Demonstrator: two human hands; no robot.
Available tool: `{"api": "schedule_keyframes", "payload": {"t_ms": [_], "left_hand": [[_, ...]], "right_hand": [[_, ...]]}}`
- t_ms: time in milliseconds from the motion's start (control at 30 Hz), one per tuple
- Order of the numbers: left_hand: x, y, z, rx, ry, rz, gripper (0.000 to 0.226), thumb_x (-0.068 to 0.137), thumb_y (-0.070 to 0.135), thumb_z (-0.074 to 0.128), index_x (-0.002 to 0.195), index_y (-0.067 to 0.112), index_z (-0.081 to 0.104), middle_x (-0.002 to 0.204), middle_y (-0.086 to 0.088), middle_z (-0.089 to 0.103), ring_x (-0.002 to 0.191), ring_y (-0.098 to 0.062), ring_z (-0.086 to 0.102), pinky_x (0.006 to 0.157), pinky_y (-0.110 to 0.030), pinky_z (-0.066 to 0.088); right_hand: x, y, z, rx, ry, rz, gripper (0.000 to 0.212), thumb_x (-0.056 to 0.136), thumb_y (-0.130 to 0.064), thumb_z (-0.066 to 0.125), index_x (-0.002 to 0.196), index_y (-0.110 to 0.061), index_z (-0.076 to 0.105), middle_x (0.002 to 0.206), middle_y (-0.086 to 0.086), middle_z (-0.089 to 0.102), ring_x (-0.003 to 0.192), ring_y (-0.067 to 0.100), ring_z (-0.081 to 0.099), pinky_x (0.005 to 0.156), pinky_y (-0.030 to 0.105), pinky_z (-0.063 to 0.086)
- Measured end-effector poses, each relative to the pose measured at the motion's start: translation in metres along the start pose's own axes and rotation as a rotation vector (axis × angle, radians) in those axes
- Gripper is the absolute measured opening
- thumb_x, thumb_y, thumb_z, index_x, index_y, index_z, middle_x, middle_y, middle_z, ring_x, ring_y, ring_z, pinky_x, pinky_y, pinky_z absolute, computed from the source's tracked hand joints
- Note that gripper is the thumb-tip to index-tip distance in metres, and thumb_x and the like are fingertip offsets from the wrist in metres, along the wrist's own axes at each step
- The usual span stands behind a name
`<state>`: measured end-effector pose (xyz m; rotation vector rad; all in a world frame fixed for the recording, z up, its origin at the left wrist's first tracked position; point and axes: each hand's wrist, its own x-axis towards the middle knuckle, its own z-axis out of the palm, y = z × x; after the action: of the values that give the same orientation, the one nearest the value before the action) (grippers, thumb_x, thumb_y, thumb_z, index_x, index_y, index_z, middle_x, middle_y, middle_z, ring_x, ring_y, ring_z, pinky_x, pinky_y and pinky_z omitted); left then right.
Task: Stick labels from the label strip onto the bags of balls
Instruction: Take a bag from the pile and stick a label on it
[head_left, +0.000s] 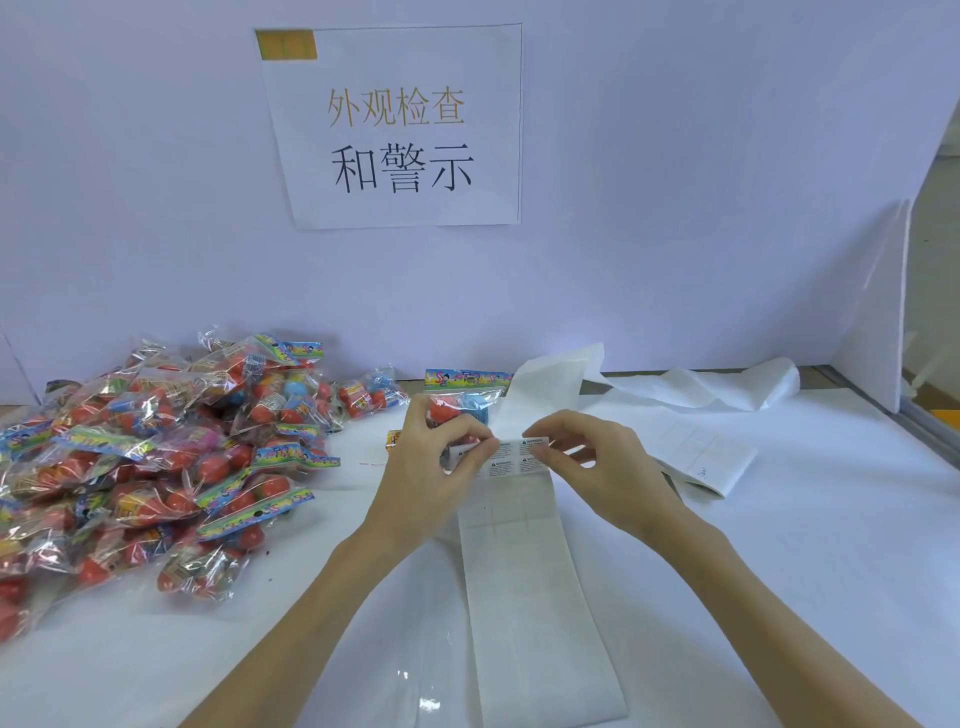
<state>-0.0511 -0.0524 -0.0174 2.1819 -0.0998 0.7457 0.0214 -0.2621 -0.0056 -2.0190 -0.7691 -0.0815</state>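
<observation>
White backboard (675, 208): fills the rear of the scene and stands upright behind the tabletop (779, 571), which is covered in white. A second white panel (878, 312) leans at the right edge.

Paper sign (400, 130): fixed to the backboard with a strip of tan tape (285, 45) at its upper left corner. It reads 外观检查 in yellow-brown characters and 和警示 in black beneath.

Heap of bags (145, 457): clear packets of mostly red balls, some blue, each with a bright cartoon header card, piled on the left of the tabletop. The header print is too small to read.

Label strip (530, 571): a long white backing band running from the near edge between both forearms, up through the hands, then curling away toward the backboard. Faint empty label outlines show on its lower part. Spent backing (717, 389) lies crumpled at the rear right, and a folded piece (711, 457) lies just beside the right wrist.

Single bag (457, 400): behind the strip and partly hidden by it and by the left hand (426, 467).

Grip, left hand: fingers curled, pinching the strip's left edge. What else it holds cannot be told.

Grip, right hand (597, 462): thumb and forefinger pinch a label (527, 449) headed "WARNING"; the smaller text is illegible.
</observation>
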Motion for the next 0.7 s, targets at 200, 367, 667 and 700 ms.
{"api": "schedule_keyframes", "payload": {"t_ms": [200, 367, 667, 700], "left_hand": [[0.0, 0.0, 0.0, -0.008, -0.007, -0.107, 0.004, 0.095, 0.027, 0.074, 0.093, 0.026, 0.076, 0.106, 0.007, 0.047, 0.101, 0.007, 0.053, 0.087, -0.002, 0.036], [0.0, 0.001, 0.001, -0.009, -0.009, -0.19, 0.007, 0.095, 0.029, 0.074, 0.089, 0.032, 0.075, 0.108, 0.005, 0.05, 0.103, -0.004, 0.056, 0.084, -0.001, 0.036], [0.003, -0.002, -0.004, -0.085, 0.109, -0.241, 0.004, 0.092, 0.038, 0.075, 0.096, 0.036, 0.076, 0.119, -0.001, 0.058, 0.102, 0.009, 0.054, 0.088, -0.005, 0.041], [0.005, -0.002, -0.006, -0.107, 0.139, -0.253, 0.007, 0.093, 0.04, 0.073, 0.098, 0.037, 0.076, 0.12, -0.004, 0.059, 0.1, 0.008, 0.056, 0.094, -0.01, 0.043]], "right_hand": [[-0.005, 0.0, -0.001, -0.044, 0.081, -0.173, 0.024, 0.095, -0.008, 0.075, 0.109, -0.026, 0.083, 0.094, -0.01, 0.076, 0.085, 0.009, 0.071, 0.079, 0.017, 0.053], [-0.007, -0.001, -0.001, -0.119, 0.087, -0.271, 0.026, 0.094, -0.008, 0.076, 0.113, -0.026, 0.083, 0.1, -0.01, 0.077, 0.086, 0.011, 0.07, 0.078, 0.034, 0.055], [-0.006, -0.02, 0.0, 0.143, 0.182, -0.23, 0.014, 0.094, -0.01, 0.077, 0.097, -0.023, 0.082, 0.116, -0.012, 0.075, 0.115, 0.014, 0.069, 0.092, 0.024, 0.053], [-0.005, -0.024, -0.002, 0.234, 0.199, -0.21, 0.015, 0.095, -0.007, 0.075, 0.098, -0.021, 0.08, 0.113, -0.01, 0.076, 0.113, 0.016, 0.07, 0.091, 0.023, 0.053]]}}
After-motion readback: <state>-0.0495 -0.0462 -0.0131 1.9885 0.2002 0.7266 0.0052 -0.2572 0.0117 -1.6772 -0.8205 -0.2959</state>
